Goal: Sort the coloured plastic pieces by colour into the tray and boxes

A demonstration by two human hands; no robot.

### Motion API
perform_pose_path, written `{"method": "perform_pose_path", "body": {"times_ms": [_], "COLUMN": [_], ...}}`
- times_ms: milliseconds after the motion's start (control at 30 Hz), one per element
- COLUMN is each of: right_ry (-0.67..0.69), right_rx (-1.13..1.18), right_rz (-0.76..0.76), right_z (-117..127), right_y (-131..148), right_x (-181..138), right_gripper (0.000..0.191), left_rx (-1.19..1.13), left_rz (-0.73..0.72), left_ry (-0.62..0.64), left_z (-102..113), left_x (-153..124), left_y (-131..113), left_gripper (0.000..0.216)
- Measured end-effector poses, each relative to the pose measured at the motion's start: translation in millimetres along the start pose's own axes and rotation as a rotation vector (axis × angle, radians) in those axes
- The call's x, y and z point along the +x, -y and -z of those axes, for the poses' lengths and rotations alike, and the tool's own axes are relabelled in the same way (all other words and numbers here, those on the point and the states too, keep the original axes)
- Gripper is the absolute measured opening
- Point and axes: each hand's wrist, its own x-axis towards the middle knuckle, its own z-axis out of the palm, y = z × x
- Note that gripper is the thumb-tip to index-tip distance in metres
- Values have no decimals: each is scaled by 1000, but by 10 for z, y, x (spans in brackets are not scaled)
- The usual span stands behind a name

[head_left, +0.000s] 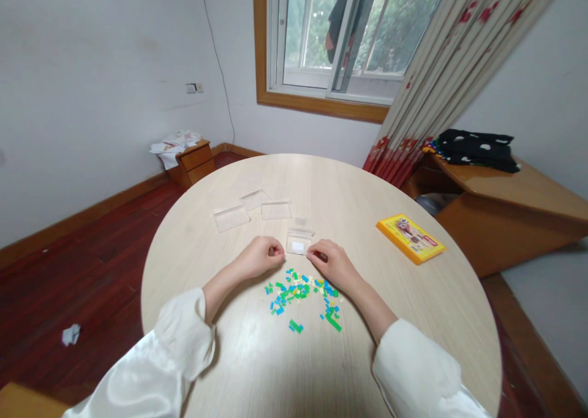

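One small clear case (299,238) lies around the middle of the round table (257,369), a white piece (297,246) showing within its outline. The left hand (264,255) is at its near left corner and the right hand (335,262) at its near right; both have thumb and fingertips drawn close, but whether either pinches the case I cannot tell. Loose green, blue and yellow bricks (298,292) are scattered on the near side; clear trays (231,217) lie far left, a yellow box (410,238) right

L grip (264,254) & R grip (335,261) apart, fingers (275,244) curled, pinch-like pose, both forearms (226,285) angled inwd
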Motion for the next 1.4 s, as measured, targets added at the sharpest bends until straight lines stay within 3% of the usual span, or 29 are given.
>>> {"method": "perform_pose_path", "body": {"times_ms": [100, 200, 433, 667, 867, 1033, 1100, 1267, 1400], "right_ry": [27, 43, 49, 61, 61, 38, 100, 418, 523], "right_rx": [9, 9, -6, -5, 1, 126, 196, 321, 307], "right_rz": [21, 27, 30, 37, 20, -55, -110, -223, -262], "right_z": [-12, -14, -9, -3, 10, 161, 258, 439, 466], "right_y": [31, 59, 80, 75, 89, 195, 229, 215, 185], "right_x": [2, 9, 11, 7, 7, 12, 2, -48, -59], "right_gripper": [8, 8, 7, 8, 7, 12, 8, 11, 8], "left_rx": [-58, -83, -76, -113, -30, 40, 43, 31, 26], "left_rz": [-10, -16, -38, -13, -82, -146, -147, -137, -157], "left_ry": [-227, -330, -304, -372, -250, -205, -207, -248, -253], "left_z": [-12, -52, -169, -124, -147, -187, -184, -166, -158], "left_x": [51, 76, 85, 86, 57, 42, 42, 41, 27], "left_y": [29, 55, 61, 64, 102, 121, 116, 84, 43], "left_gripper": [11, 9, 10, 14, 10, 8, 8, 9, 9]}}
